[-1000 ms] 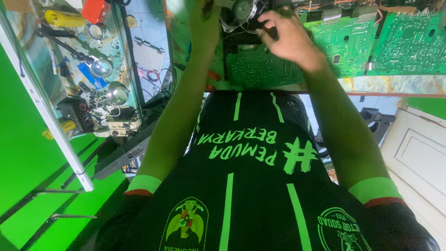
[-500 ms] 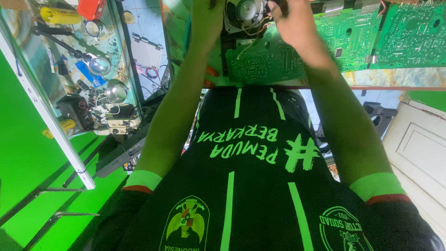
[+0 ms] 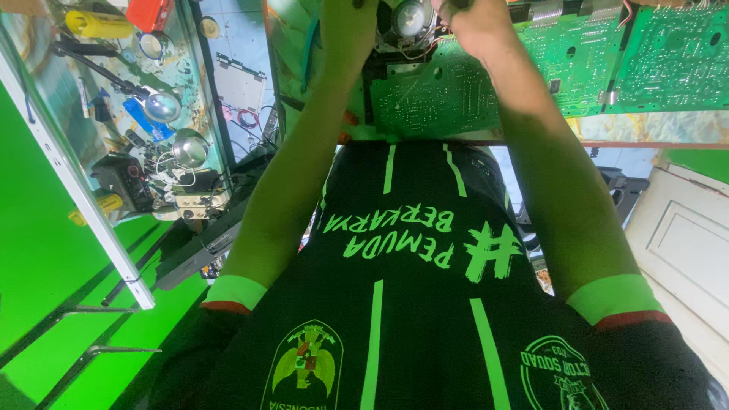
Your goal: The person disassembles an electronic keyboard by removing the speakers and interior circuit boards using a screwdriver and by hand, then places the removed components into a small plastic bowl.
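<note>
I look down my black shirt with green stripes, both arms stretched to a bench at the top of the view. My left hand (image 3: 348,26) and my right hand (image 3: 477,24) flank a round silvery speaker-like part (image 3: 414,17) with thin wires. Both hands touch the dark assembly around it. Their fingers run past the top edge, so the grip is hidden. A green circuit board (image 3: 433,95) lies just under the hands, solder side up.
More green circuit boards (image 3: 668,57) lie along the bench to the right. On the left a glass-topped shelf (image 3: 91,205) holds two round magnifier lamps (image 3: 162,106), a yellow tool (image 3: 99,26), a red box and a power strip. A white door (image 3: 683,243) is at right.
Both hands have moved forward toward the top edge. My right hand has left the circuit board and come up beside the round part.
</note>
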